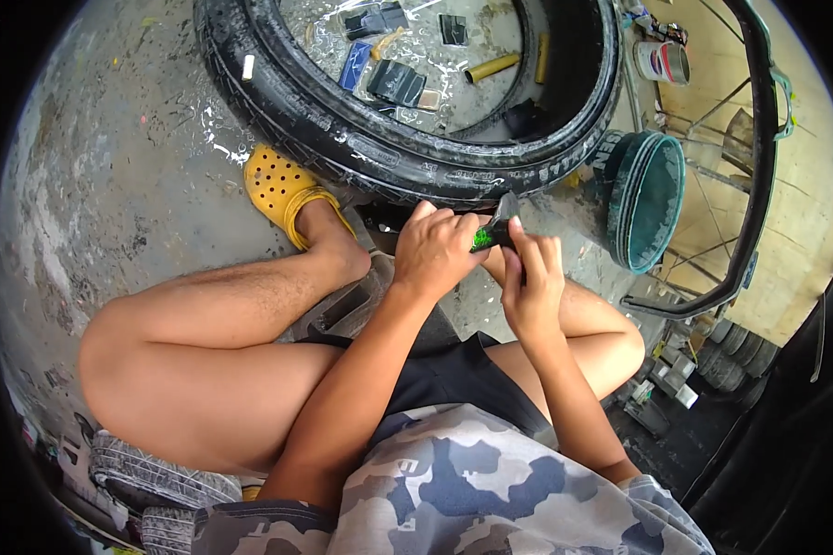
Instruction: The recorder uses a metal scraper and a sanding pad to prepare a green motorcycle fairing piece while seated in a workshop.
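Note:
A tool with a black-and-green handle [481,240] and a dark, flat, blade-like end lies across my two hands, in front of a large black tyre [379,159]. My left hand [432,248] is closed in a fist around its handle, hiding most of it. From the other side my right hand [534,282] closes on its black part, thumb and fingers bent. The blade-like end sticks up between the hands, close to the tyre's near sidewall. Whether my right hand also holds a small dark piece against the tool, I cannot make out.
Inside the tyre's ring lie black rubber pieces [398,83], a blue box [354,66] and a gold-coloured tube [492,67]. To the right stand a teal bucket [652,199] and a white can [662,62]. My yellow clog [278,190] rests beside the tyre. More tyres [157,476] sit behind me.

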